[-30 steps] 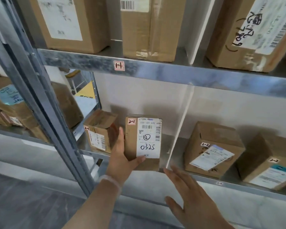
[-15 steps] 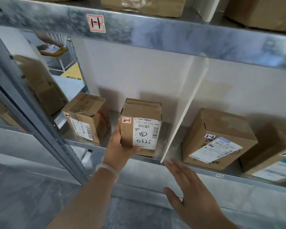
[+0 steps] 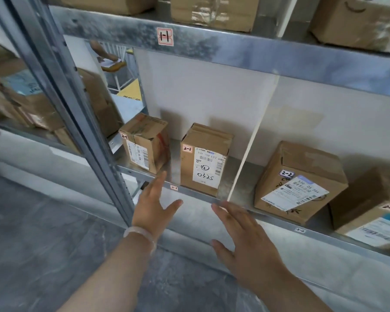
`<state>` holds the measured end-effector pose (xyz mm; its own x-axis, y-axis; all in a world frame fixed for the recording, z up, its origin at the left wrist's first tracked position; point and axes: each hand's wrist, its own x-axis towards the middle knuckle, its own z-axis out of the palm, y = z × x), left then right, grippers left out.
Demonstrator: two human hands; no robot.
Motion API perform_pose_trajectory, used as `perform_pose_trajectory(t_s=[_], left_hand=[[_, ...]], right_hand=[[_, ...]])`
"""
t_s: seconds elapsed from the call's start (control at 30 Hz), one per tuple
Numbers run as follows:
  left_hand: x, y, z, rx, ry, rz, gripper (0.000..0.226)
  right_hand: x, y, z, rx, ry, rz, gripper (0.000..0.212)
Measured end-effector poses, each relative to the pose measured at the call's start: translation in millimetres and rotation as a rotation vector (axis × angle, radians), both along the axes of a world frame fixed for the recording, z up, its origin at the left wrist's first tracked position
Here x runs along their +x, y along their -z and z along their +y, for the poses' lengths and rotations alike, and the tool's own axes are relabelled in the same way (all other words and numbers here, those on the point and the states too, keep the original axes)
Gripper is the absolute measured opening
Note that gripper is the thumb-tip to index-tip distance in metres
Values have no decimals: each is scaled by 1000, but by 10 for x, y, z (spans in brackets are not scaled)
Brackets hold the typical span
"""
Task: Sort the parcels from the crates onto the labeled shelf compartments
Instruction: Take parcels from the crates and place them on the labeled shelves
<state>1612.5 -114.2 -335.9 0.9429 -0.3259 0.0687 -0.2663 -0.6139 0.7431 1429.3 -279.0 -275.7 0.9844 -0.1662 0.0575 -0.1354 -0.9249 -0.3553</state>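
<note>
Left hand (image 3: 154, 206): fingers straight and spread, holding nothing, fingertips near the shelf edge (image 3: 313, 235). Right hand (image 3: 252, 242): likewise spread and empty, lower down.

Steel upright (image 3: 77, 109): far left.

Small taped parcel (image 3: 145, 143): left side of compartment 2-1.

Parcel marked 2-1 (image 3: 204, 161): upright just beside it, not touching, near the front edge. Probably light, stiff cardboard; best taken by its two narrow sides.

White divider (image 3: 250, 149): close on its right, limiting finger room.

Parcel marked 2-2 (image 3: 300, 183): next compartment, set askew.
</note>
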Motion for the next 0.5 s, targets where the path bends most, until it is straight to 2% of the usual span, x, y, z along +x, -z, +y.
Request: perform_pose_trajectory(t_s=[0.23, 0.37, 0.5], left_hand=[[-1193, -619, 941, 166, -145, -416, 70], [-2075, -909, 1514, 347, -328, -484, 68], [-3076, -1111, 2026, 438, -571, -433, 70]], right_hand=[[-99, -259, 605, 39, -375, -36, 74], [-348, -386, 1106, 58, -626, -98, 76], [-728, -524, 1712, 86, -903, -161, 78]])
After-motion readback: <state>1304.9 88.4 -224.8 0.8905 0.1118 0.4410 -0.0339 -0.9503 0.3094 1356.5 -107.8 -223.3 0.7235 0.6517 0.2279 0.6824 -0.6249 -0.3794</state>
